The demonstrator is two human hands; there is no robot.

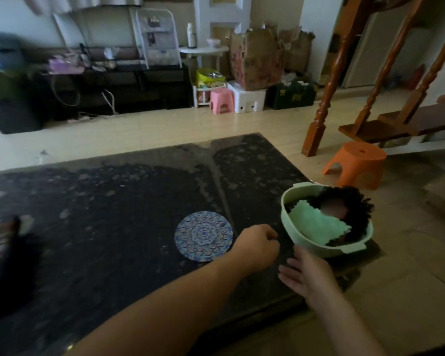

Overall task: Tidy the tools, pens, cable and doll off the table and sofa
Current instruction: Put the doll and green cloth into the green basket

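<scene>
While the doll (344, 204) lies in the pale green basin (306, 242) at the lower right of the frame, dark curly hair against the far rim and a green cloth (316, 224) over its body, both hands work just beside that basin on the dark table (100, 214). The left hand (257, 244) sits curled into a loose fist at lower centre, fingers drawn together; whether it pinches some small item is hidden by the knuckles, so I cannot tell. The right hand (306, 273) lies flat and spread, fingers apart, its tips close under the basin's near wall and gripping nothing.

The step looks like gathering a last small thing or steadying the basin before lifting it. To do it well, the right hand should slide under the near handle, since the basin stands near the table's right corner and could tip off. The left should take the opposite rim, keeping the load level so the doll stays in. The round patterned coaster (203, 236) just left of the fist needs no moving. No pens, cable or tools show on the table.
</scene>
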